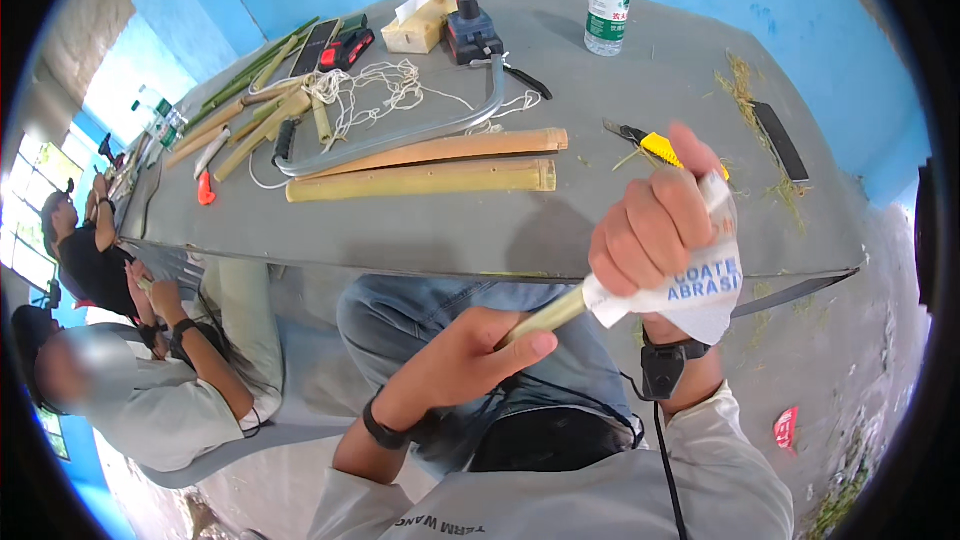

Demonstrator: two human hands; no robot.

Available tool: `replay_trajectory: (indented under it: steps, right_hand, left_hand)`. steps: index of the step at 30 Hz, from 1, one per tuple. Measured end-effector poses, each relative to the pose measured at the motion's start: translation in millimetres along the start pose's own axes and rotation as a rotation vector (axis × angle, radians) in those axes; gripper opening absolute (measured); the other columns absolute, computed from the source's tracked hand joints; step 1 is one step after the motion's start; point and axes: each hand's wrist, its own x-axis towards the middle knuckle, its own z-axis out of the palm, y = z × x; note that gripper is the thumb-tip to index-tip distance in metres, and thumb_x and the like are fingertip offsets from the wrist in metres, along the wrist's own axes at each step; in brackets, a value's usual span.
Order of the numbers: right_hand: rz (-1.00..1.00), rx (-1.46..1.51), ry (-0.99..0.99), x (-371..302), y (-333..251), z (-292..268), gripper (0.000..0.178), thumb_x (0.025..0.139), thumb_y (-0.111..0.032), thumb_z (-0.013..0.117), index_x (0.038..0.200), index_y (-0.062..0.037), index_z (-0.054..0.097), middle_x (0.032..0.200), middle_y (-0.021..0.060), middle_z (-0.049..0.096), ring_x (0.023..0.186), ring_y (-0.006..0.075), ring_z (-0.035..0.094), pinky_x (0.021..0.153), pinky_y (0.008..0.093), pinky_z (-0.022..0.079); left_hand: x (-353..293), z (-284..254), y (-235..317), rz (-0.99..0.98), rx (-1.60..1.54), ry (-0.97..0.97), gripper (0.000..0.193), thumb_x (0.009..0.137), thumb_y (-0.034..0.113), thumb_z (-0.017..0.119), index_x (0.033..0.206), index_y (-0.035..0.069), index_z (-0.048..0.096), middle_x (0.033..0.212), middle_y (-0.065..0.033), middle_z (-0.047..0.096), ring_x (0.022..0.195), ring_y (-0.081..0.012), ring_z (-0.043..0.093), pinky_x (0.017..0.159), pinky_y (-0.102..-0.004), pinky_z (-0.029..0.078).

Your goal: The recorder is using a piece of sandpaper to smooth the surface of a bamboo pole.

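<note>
My left hand (480,348) is closed around the lower part of a thin, pale bamboo stick (552,314), its thumb lying along the stick. Up and to the right, my right hand (655,225) squeezes a white sheet of sandpaper (703,285) wrapped about the same stick; blue print shows on the sheet's back. The stick slants upward over my lap, in front of the table edge. Its upper part is hidden inside the paper and my fist. Just beyond my right hand lies a yellow utility knife (660,147).
On the grey table (400,235) lie two split bamboo pieces (425,181), a bow saw (430,130), white string (365,90) and a dark flat block (780,142). Behind them stand a cordless power tool (470,30) and a water bottle (608,15). Another person (170,380) sits at left.
</note>
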Motion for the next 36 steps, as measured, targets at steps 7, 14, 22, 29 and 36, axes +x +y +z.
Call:
replay_trajectory:
  steps: [7,14,22,29,36]
  right_hand:
    - [-0.16,-0.048,0.289,-4.0,16.3,4.6,0.054,0.102,-0.033,0.02,0.053,-0.0155,0.031,0.044,-0.0018,0.026,0.039,0.016,0.023,0.044,0.0349,0.027]
    - [-0.442,0.073,0.832,4.2,11.3,20.2,0.06,0.102,-0.034,0.015,0.049,-0.0133,0.032,0.041,0.0026,0.036,0.035,0.0168,0.028,0.041,0.0351,0.029]
    - [-0.268,-0.149,0.438,-2.3,2.3,27.3,0.056,0.103,-0.035,0.014,0.051,-0.0158,0.025,0.042,-0.0008,0.025,0.04,0.0158,0.022,0.046,0.0348,0.028]
    - [-0.11,-0.126,0.261,-11.9,-2.7,21.7,0.057,0.103,-0.036,0.015,0.051,-0.0152,0.025,0.041,-0.0003,0.027,0.039,0.0186,0.022,0.045,0.0362,0.029]
    - [-0.31,-0.098,0.47,-9.2,1.2,10.8,0.052,0.103,-0.034,0.018,0.055,-0.0162,0.027,0.046,-0.0029,0.022,0.042,0.0156,0.023,0.048,0.0327,0.029]
  left_hand:
    - [17.0,5.2,-17.8,0.377,0.67,0.5,0.038,0.086,0.025,0.071,0.066,-0.002,0.052,0.055,-0.0206,0.049,0.053,-0.0375,0.055,0.05,-0.0424,0.041]
    - [10.8,24.5,-0.4,0.206,0.782,0.894,0.039,0.088,0.029,0.07,0.072,-0.005,0.061,0.054,-0.0149,0.048,0.049,-0.0177,0.042,0.05,-0.0356,0.041]
    - [10.9,23.2,2.1,0.205,0.811,0.693,0.024,0.08,0.02,0.071,0.073,-0.001,0.062,0.058,-0.0181,0.055,0.061,-0.0379,0.06,0.052,-0.0418,0.045]
    - [3.5,12.6,3.9,-0.006,0.395,0.195,0.025,0.083,0.02,0.07,0.073,-0.001,0.064,0.059,-0.0195,0.056,0.054,-0.0363,0.055,0.05,-0.0397,0.043]
    - [11.9,15.4,-6.1,0.134,0.719,0.683,0.023,0.083,0.019,0.07,0.075,-0.001,0.065,0.056,-0.0179,0.053,0.054,-0.0354,0.056,0.051,-0.0377,0.043]
